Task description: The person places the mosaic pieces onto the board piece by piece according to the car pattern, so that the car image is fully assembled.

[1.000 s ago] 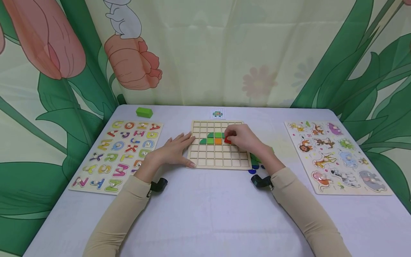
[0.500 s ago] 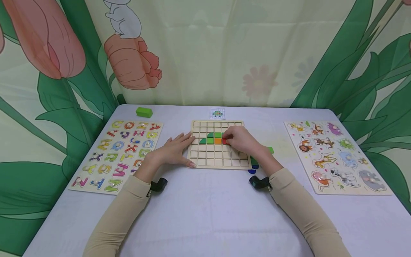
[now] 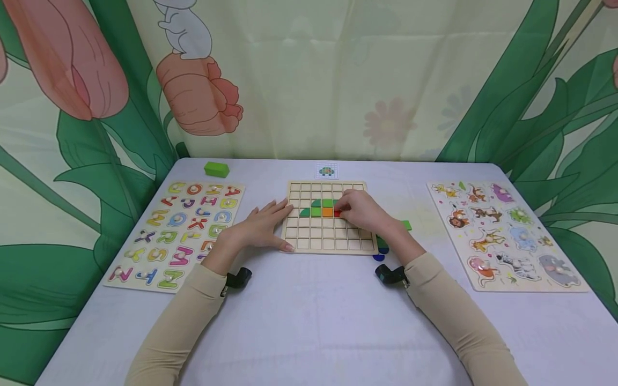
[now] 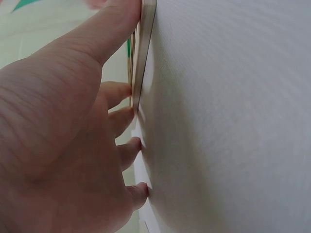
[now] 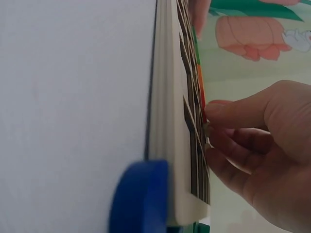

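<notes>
In the head view, a wooden grid board (image 3: 309, 244) lies mid-table with green tiles (image 3: 316, 212) and an orange tile (image 3: 328, 212) in its cells. My left hand (image 3: 258, 228) rests spread at the board's left edge; its thumb and some fingertips touch that edge in the left wrist view. With bent fingers, my right hand (image 3: 363, 209) holds a red tile (image 3: 337, 213) at the cell right of the orange one. The hand covers most of that tile. In the right wrist view, the thumb (image 5: 218, 112) is against the red tile at the board's surface.
Loose green tiles (image 3: 406, 225) and blue pieces (image 3: 379, 258) lie by the board's right side, partly under the right forearm. A small turtle picture card (image 3: 327, 171) is behind the board. A letter board (image 3: 159, 225), a green block (image 3: 216, 169) and an animal board (image 3: 507, 241) lie around.
My right hand has moved slightly left, bringing the red tile down against the orange one and flat in the grid. The left hand has stayed in place.
</notes>
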`<state>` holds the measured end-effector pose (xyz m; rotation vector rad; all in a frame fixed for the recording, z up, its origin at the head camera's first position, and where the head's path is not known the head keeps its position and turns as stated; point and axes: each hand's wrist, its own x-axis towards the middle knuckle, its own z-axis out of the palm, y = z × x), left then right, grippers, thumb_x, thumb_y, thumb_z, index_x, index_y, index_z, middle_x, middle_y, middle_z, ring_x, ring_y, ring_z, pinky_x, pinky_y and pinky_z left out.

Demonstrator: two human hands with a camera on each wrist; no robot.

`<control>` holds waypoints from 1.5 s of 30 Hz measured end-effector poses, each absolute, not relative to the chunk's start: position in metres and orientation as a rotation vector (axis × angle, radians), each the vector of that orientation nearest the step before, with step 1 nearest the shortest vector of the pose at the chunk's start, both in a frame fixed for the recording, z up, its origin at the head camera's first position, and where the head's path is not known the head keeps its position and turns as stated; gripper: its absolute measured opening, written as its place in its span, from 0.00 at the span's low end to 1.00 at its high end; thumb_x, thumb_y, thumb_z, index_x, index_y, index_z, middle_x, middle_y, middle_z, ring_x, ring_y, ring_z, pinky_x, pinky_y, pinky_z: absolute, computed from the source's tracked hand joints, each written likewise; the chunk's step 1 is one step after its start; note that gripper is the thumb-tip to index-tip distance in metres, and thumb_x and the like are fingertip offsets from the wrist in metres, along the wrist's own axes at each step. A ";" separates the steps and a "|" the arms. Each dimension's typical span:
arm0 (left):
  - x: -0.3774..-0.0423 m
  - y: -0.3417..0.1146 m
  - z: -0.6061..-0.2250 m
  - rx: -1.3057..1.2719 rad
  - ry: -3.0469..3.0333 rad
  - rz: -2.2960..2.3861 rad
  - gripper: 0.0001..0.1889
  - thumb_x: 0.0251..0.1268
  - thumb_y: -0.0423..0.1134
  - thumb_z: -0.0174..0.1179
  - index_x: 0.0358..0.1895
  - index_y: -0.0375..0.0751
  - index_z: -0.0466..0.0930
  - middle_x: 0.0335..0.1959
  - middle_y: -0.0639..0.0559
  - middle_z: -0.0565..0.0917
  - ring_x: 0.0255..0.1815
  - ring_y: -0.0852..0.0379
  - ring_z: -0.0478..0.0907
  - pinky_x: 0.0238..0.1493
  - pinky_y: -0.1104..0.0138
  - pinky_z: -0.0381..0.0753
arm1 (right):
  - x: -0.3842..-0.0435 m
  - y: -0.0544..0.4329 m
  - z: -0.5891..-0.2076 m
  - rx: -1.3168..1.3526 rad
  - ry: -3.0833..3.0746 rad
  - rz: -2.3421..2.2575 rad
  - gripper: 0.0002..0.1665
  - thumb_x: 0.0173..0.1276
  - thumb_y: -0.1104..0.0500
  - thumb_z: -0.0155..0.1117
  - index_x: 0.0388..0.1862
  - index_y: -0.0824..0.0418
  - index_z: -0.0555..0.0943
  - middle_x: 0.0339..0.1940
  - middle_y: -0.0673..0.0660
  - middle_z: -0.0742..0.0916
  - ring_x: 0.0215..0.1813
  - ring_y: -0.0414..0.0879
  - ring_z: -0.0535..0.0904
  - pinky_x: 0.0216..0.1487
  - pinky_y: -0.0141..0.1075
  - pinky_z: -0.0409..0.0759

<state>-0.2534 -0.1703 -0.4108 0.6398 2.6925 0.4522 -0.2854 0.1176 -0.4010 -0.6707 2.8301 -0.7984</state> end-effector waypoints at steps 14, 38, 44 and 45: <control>-0.252 -0.171 -0.410 0.637 2.693 0.427 0.61 0.47 0.72 0.68 0.81 0.52 0.45 0.84 0.54 0.41 0.85 0.45 0.36 0.79 0.37 0.41 | -0.286 0.143 -0.394 -0.601 2.793 -0.884 0.13 0.69 0.65 0.63 0.50 0.61 0.87 0.48 0.57 0.88 0.48 0.50 0.80 0.53 0.44 0.81; -0.253 -0.169 -0.412 0.614 2.683 0.447 0.61 0.46 0.71 0.68 0.81 0.54 0.45 0.84 0.55 0.41 0.85 0.46 0.34 0.80 0.39 0.37 | -0.278 0.203 -0.390 -0.469 2.742 -0.785 0.11 0.67 0.64 0.64 0.48 0.60 0.85 0.44 0.58 0.87 0.45 0.50 0.78 0.47 0.39 0.79; -0.254 -0.172 -0.413 0.622 2.686 0.459 0.61 0.47 0.70 0.69 0.81 0.53 0.44 0.84 0.55 0.41 0.85 0.46 0.35 0.79 0.38 0.38 | -0.274 0.217 -0.391 -0.487 2.704 -0.781 0.13 0.65 0.66 0.65 0.48 0.61 0.85 0.43 0.59 0.87 0.45 0.51 0.78 0.47 0.41 0.79; -0.254 -0.172 -0.413 0.623 2.685 0.458 0.61 0.47 0.70 0.69 0.81 0.53 0.44 0.84 0.55 0.41 0.85 0.46 0.35 0.79 0.38 0.38 | -0.274 0.219 -0.391 -0.494 2.700 -0.778 0.13 0.64 0.66 0.66 0.49 0.61 0.85 0.44 0.59 0.87 0.46 0.51 0.78 0.47 0.42 0.79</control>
